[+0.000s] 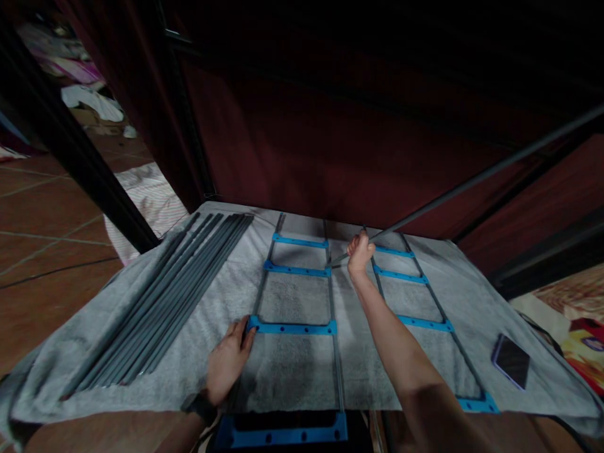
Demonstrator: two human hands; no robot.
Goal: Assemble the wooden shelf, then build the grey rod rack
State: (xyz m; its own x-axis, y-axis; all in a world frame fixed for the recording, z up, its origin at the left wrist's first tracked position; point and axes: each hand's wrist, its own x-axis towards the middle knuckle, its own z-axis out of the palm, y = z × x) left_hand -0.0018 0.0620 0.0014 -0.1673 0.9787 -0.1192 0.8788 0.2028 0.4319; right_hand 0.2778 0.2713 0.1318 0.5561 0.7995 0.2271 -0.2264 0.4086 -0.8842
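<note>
gripping grey rod (438, 201) in closed right hand (361, 251), long axis slanting up-right from beside ladder frame (332, 299); left hand (231, 357) at left end of blue crossbar (295, 328), pinch unclear.

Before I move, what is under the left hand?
Grey cloth shows around the left hand, which is at the left end of a blue crossbar. Whatever lies directly beneath the palm is covered and cannot be seen.
</note>
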